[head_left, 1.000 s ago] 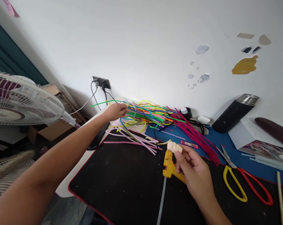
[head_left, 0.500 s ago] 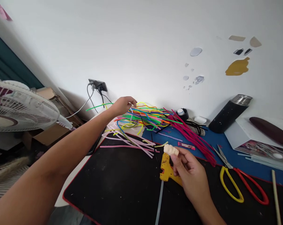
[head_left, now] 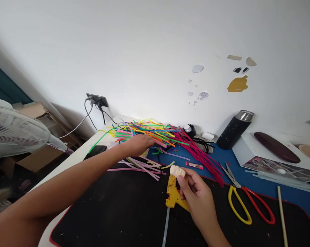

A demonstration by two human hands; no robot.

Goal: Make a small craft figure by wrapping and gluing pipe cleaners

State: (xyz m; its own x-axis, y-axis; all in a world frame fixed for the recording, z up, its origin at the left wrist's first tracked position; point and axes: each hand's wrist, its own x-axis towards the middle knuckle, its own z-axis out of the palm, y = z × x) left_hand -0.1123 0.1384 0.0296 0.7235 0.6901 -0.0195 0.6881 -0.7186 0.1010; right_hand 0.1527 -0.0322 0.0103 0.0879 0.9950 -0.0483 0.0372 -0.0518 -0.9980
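Observation:
My right hand is closed, pinching a cream, ridged coil that looks like wound pipe cleaner between thumb and fingers. Just beneath the coil lies a yellow hot glue gun, a pale glue stick protruding from its rear. Over on the left, my left hand is at the front of a heap of colourful pipe cleaners. Its fingers bend down toward pink and orange stems; the fingertips are partly hidden, so any grip is unclear. Loose pale pink pipe cleaners lie in front of that hand.
Scissors with yellow and red handles lie open on the black mat, right of my right hand. Magenta pipe cleaners stretch across the blue surface. A black flask leans by a white box. A fan stands left.
My left hand has moved from the back left of the heap to its front, nearer me. The right hand still holds the cream coil. The camera view has shifted.

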